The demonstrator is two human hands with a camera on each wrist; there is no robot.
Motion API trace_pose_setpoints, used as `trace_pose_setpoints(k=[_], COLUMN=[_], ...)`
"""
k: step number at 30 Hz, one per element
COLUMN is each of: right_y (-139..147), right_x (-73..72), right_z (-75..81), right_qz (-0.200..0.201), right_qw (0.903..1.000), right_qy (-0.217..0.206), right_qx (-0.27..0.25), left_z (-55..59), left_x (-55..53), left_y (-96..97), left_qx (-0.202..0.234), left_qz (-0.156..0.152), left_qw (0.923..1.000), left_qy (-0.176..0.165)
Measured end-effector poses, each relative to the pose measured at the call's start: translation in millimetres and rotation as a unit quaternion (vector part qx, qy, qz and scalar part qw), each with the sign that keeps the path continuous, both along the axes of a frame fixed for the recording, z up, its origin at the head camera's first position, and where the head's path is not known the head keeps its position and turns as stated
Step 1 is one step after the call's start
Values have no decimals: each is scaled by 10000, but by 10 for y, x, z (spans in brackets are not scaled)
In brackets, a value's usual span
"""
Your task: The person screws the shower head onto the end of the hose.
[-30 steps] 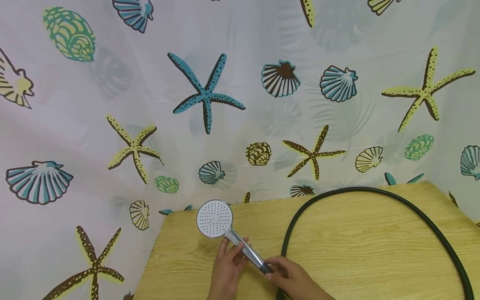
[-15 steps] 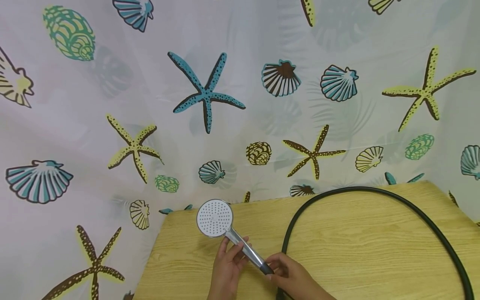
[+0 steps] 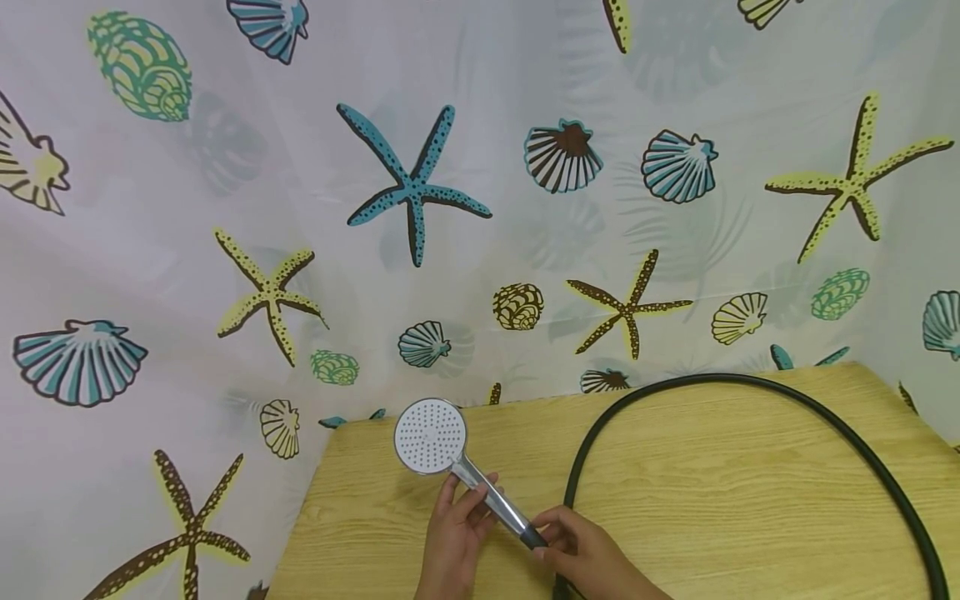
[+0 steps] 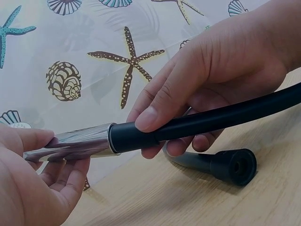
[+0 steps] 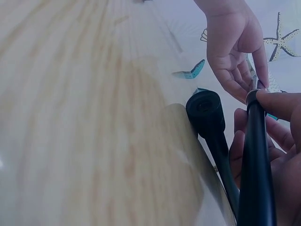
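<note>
A chrome hand shower with a round white perforated face (image 3: 430, 436) is held tilted above the table. My left hand (image 3: 452, 533) grips its chrome handle (image 4: 80, 141) between thumb and fingers. The black connector (image 4: 129, 136) of a black hose (image 3: 723, 379) sits against the handle's end; how deep it goes is hidden. Thumb and fingers of my right hand (image 3: 588, 554) pinch this connector. Below that hand, the other flared hose end (image 4: 237, 167) shows its opening, close to the tabletop in the left wrist view.
The hose loops in a wide arc over the right half of the wood-grain table (image 3: 750, 483). Behind and beside the table hangs a white curtain (image 3: 480, 208) printed with starfish and shells, close along the table's back edge.
</note>
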State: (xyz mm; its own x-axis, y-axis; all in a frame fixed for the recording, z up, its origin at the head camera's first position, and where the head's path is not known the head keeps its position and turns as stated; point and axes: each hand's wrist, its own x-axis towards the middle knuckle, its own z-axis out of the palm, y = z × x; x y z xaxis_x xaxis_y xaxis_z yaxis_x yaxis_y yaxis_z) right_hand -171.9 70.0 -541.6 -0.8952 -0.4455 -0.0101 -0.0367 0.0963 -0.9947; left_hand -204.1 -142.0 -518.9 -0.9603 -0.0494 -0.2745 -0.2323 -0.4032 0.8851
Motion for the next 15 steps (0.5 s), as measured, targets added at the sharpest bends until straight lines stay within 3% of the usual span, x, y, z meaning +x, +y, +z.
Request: trace_pose_setpoints(k=[15], right_y=[13], right_x=[-12], right_z=[-21], right_qz=[75], right_qw=[9999], right_qy=[64], right_qx=[64], left_z=[-1], left_x=[3], left_y=[-7], left_qx=[-34], left_qz=[-116], left_qw=[9999], left_qy=[-51])
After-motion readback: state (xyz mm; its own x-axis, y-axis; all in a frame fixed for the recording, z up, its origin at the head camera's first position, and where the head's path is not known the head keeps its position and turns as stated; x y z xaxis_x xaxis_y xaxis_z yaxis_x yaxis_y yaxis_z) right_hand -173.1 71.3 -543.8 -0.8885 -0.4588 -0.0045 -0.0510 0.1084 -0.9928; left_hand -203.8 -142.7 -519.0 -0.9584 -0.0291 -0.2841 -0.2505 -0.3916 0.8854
